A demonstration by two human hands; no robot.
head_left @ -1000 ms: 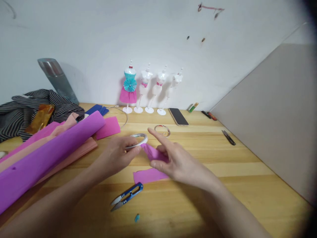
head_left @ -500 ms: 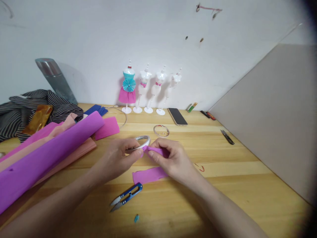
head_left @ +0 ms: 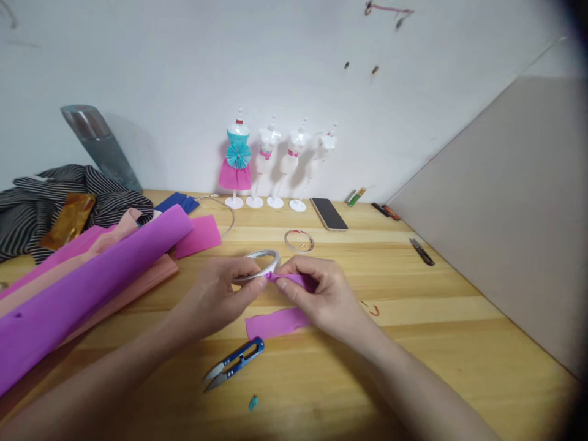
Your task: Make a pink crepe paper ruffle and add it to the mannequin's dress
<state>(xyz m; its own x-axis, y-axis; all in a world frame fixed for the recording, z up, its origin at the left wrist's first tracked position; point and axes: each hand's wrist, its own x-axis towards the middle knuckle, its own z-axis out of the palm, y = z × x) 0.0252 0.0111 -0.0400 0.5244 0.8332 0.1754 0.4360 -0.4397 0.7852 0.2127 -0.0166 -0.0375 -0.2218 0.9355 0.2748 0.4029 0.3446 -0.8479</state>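
My left hand (head_left: 229, 294) is closed on a narrow roll of tape (head_left: 277, 262), its thumb and fingers pinching the near side of the ring. My right hand (head_left: 316, 294) pinches a strip of purple crepe paper (head_left: 294, 280) right beside the roll. Where the two hands meet, the strip is gathered narrow and touches the tape. Beneath the right hand, a flat purple piece of paper (head_left: 275, 323) lies on the table, partly covered by that hand. Blue-handled thread snips (head_left: 235, 362) rest nearer to me, blades pointing left.
Rolled purple crepe paper (head_left: 105, 282) and a striped cloth (head_left: 114, 196) fill the left side. Several small mannequins (head_left: 238, 156) stand by the wall. A phone (head_left: 328, 214), a ring-shaped dish (head_left: 299, 241) and a utility knife (head_left: 421, 252) lie further back. A teal scrap (head_left: 253, 402) is near me.
The purple strip looks slightly more twisted and narrow beside the tape roll. Both hands stay almost in place, and the view has shifted slightly.
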